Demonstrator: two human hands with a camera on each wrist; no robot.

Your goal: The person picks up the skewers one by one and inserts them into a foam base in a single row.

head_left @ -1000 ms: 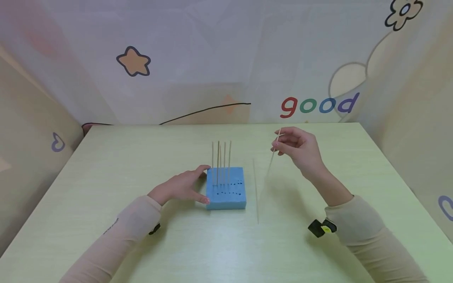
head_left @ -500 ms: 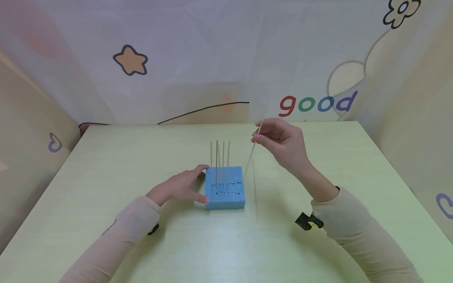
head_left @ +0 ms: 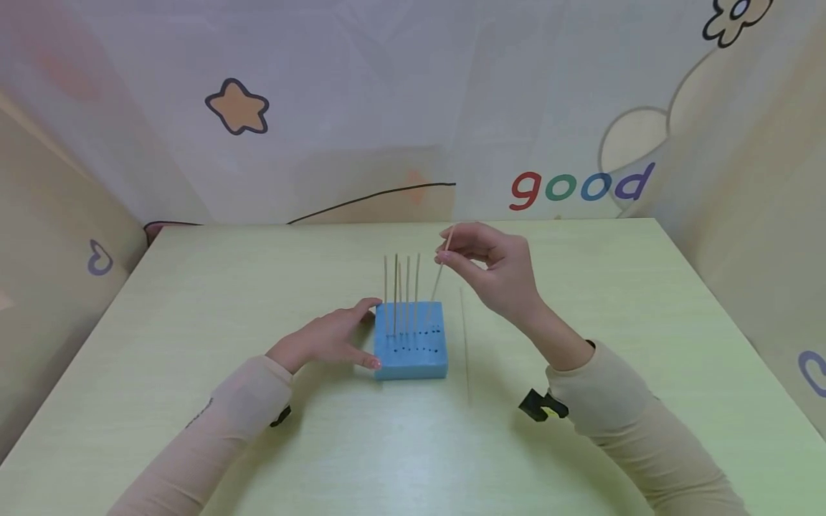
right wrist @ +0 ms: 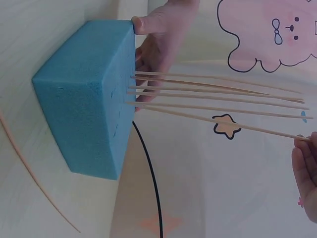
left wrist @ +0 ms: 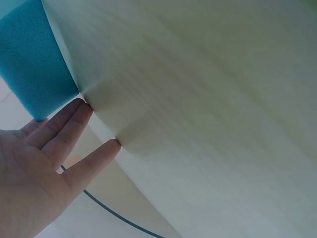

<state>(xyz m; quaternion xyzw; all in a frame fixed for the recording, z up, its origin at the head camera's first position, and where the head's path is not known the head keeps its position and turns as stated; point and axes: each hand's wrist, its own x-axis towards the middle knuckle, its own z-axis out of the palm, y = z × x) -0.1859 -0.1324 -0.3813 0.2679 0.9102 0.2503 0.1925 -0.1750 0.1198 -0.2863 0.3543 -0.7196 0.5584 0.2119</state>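
Note:
A blue foam block (head_left: 411, 367) sits mid-table, with small holes in its top. Several thin wooden sticks (head_left: 396, 287) stand upright in a row on it. My left hand (head_left: 330, 339) rests against the block's left side, thumb at the near corner and a finger at the far one. In the left wrist view its other fingers (left wrist: 94, 163) are straight and spread on the table. Between thumb and fingertips, my right hand (head_left: 493, 271) pinches the upper part of another wooden stick (right wrist: 247, 130). That stick leans, its lower end over the block's top beside the row.
One loose wooden stick (head_left: 465, 344) lies on the table (head_left: 290, 459) just right of the block. A printed cloth (head_left: 361, 86) hangs behind the table and along both sides.
My right hand has moved left with its stick, from right of the loose stick to over the block. The left hand stays in place at the block.

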